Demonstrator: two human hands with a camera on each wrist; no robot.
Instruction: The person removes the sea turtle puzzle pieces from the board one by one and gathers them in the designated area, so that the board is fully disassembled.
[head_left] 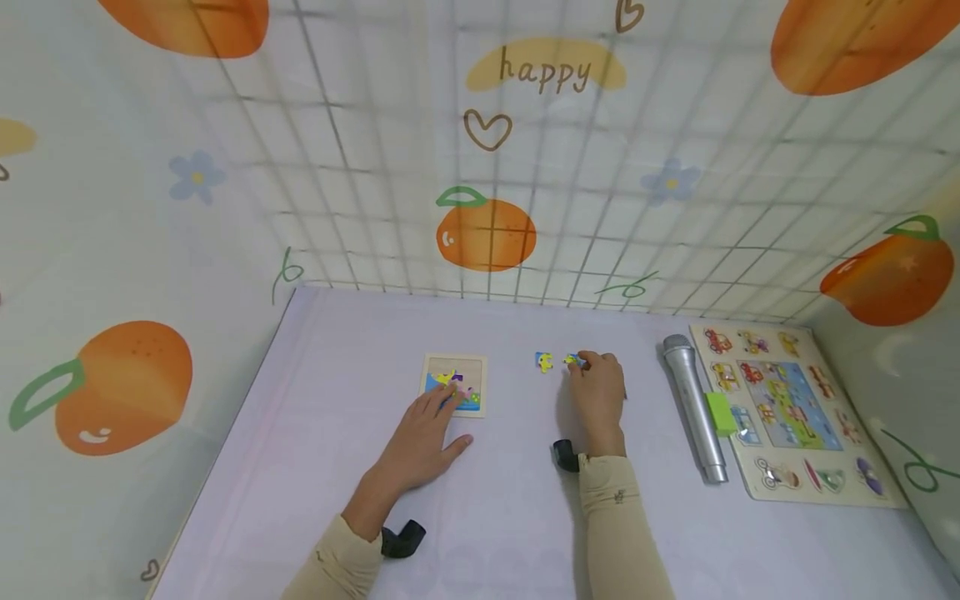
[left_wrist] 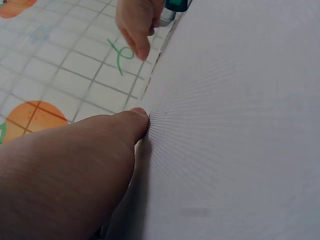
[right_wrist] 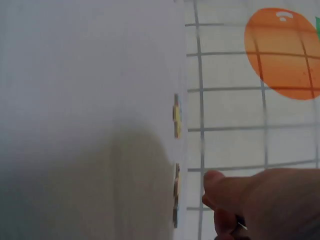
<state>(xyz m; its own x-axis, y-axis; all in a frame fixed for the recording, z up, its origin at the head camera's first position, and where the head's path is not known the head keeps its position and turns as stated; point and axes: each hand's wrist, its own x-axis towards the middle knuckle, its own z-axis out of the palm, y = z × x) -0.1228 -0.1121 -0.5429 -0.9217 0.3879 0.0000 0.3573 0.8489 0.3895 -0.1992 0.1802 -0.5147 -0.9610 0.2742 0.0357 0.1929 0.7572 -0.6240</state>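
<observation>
My left hand (head_left: 423, 437) lies with fingers extended over the lower left of a small square wooden puzzle tray (head_left: 483, 385). Some colourful pieces sit inside that tray, partly covered by the fingertips. My right hand (head_left: 600, 387) hovers just above the table, thumb and fingers bent close together; I cannot tell whether they hold a piece. One yellow and blue puzzle piece (head_left: 544, 362) lies to its left, and another puzzle piece (head_left: 572, 360) shows right by its fingertips. In the right wrist view, low pieces (right_wrist: 177, 116) lie flat on the table, apart from the raised right hand (right_wrist: 260, 200).
Right of the right hand lies a silver microphone (head_left: 693, 408), with a lime green block (head_left: 721, 414) against it. Beyond them is a large wooden picture puzzle board (head_left: 795, 483). A patterned cloth wall (head_left: 375, 208) rises behind the table and at both sides.
</observation>
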